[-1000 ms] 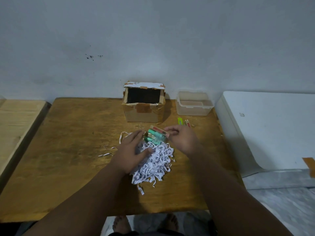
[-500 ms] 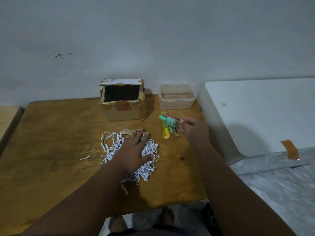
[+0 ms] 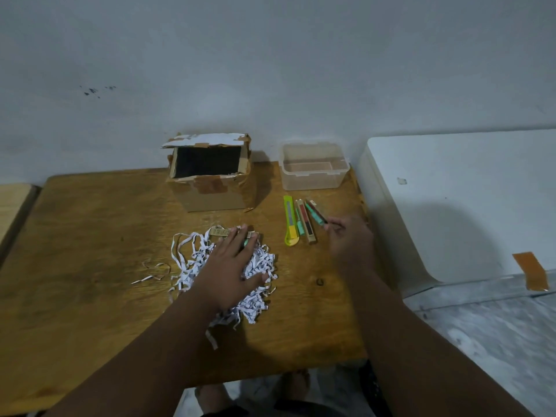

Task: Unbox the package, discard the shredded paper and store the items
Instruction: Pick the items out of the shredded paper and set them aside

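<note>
1. The right hand (image 3: 350, 243), right of centre, pinches the near end of a slim green-and-dark pen (image 3: 316, 212) at its fingertips; the pen lies slanted on the table (image 3: 90, 236).
2. The left hand (image 3: 233, 266) lies flat, fingers spread and loose, pressing on the shredded paper (image 3: 255, 266) at centre; a small tan box (image 3: 221, 232) and something green peek out at its fingertips.
3. Left of the pen lie a tan-and-red box (image 3: 307, 221), a green piece and a yellow-green cutter (image 3: 290, 219), side by side.
4. Behind them stands a clear plastic tub (image 3: 313, 168), lidless.
5. The cardboard box (image 3: 210, 176), taped and torn, sits open at upper centre against the wall.
6. A white slab (image 3: 466, 191) abuts the worn wooden table's right edge.
</note>
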